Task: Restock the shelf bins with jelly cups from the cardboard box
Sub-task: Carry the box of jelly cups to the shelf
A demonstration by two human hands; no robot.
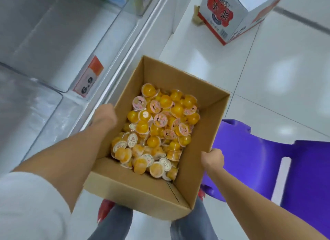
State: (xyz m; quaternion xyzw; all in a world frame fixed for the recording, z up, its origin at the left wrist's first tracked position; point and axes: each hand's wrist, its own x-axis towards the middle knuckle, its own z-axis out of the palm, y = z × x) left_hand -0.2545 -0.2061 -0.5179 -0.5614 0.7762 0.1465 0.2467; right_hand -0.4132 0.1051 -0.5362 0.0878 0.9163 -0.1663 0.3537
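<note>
An open brown cardboard box (pixel 205 114) hangs in front of my legs, above the floor. Inside lie several small orange jelly cups (pixel 157 129) with white and pink lids, heaped loosely. My left hand (pixel 103 117) grips the box's left wall from outside, fingers hidden behind the cardboard. My right hand (pixel 212 159) grips the right wall's top edge near the close corner. Clear plastic shelf bins (pixel 53 37) sit at the left; the nearest two look bare inside.
A price tag (pixel 89 77) with an orange band sticks on a bin's front. A white and red carton (pixel 232 14) stands on the tiled floor ahead. A purple plastic stool (pixel 267 159) is close on the right. Red shoes show below the box.
</note>
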